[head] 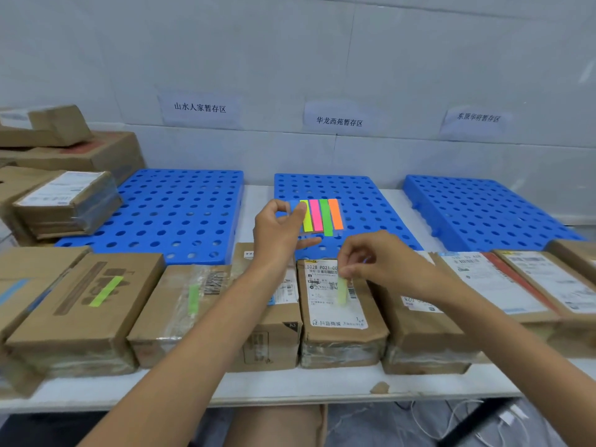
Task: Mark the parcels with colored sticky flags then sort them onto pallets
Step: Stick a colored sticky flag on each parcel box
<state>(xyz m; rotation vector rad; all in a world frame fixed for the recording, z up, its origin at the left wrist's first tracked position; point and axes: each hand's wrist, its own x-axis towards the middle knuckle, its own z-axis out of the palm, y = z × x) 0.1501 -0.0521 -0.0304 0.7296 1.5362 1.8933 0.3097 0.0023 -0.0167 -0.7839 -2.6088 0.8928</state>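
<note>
My left hand [280, 230] pinches a clear card of sticky flags [321, 217] with yellow, pink, green and orange strips, held above the middle blue pallet [361, 201]. My right hand [374, 259] pinches the top of a pale green flag [342, 290] that hangs over the white label of a brown parcel [338, 314]. Two parcels to the left carry green flags: one flagged box [84, 304] at the left and a taped parcel [180, 304] next to it. A left blue pallet [174, 211] and a right blue pallet [483, 211] lie bare.
A row of cardboard parcels lines the white table's front edge [290, 388], including labelled ones at the right [493, 285]. Stacked boxes [64, 195] stand at the far left. Paper signs [200, 108] hang on the wall above each pallet. Cables lie on the floor at lower right.
</note>
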